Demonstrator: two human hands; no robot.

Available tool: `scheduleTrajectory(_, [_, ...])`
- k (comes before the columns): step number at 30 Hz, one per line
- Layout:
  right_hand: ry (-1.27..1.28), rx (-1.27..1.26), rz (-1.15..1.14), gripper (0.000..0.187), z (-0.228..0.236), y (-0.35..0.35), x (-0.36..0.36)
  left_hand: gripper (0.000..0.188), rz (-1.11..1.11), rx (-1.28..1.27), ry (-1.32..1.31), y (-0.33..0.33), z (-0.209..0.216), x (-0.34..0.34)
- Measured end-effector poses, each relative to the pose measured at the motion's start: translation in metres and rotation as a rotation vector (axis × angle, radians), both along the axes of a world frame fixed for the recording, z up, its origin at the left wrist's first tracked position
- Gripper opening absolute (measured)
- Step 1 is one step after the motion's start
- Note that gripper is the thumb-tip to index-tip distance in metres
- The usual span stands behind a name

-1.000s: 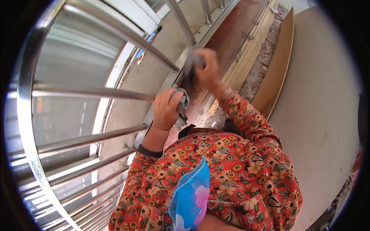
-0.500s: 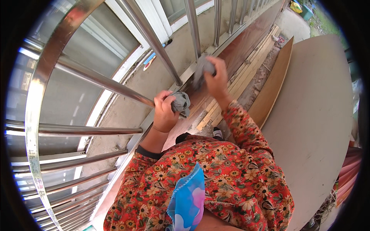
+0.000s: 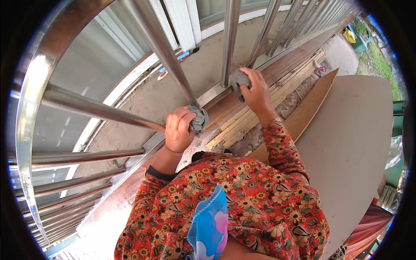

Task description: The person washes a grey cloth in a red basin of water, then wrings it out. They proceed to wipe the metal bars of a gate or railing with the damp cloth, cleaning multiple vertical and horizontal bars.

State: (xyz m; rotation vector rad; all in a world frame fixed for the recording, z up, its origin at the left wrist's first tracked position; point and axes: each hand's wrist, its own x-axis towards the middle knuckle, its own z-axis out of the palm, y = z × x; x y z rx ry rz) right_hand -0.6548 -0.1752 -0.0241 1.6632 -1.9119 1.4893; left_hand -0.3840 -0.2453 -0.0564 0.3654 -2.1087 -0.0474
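Observation:
A crumpled grey-green cloth (image 3: 199, 119) is bunched in my left hand (image 3: 178, 129), close to the lower ends of two metal bars. My right hand (image 3: 258, 93) is wrapped around a darker grey cloth (image 3: 239, 83). That cloth is at the bottom rail (image 3: 215, 92) of the railing, beside the foot of an upright metal bar (image 3: 230, 41). Whether it touches the bar, I cannot tell. Shiny tubular bars like the left slanting one (image 3: 102, 109) run from the rail to a broad curved top rail (image 3: 38, 82).
Behind the bars lie a concrete ledge (image 3: 143, 99), a white-framed window (image 3: 184, 26) and a small red-and-white item (image 3: 162, 76). Wooden planks (image 3: 268, 102) and rubble lie below on the right, beside a curved brown board (image 3: 314, 102) and a large grey panel (image 3: 351, 143).
My right hand and its cloth have moved slightly right and down along the bottom rail. My left hand keeps its grip on the other cloth. The whole view has shifted a little.

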Motion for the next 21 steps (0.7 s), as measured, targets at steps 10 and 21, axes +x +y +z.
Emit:
scheduleTrajectory(10, [0.153, 0.255, 0.003, 0.032, 0.025, -0.086, -0.024, 0.051, 0.056, -0.132, 0.032, -0.007, 0.009, -0.036])
scheduleTrajectory(21, [-0.359, -0.049, 0.308, 0.035, 0.031, -0.024, -0.037, 0.048, 0.089, 0.041, 0.136, 0.011, 0.022, -0.052])
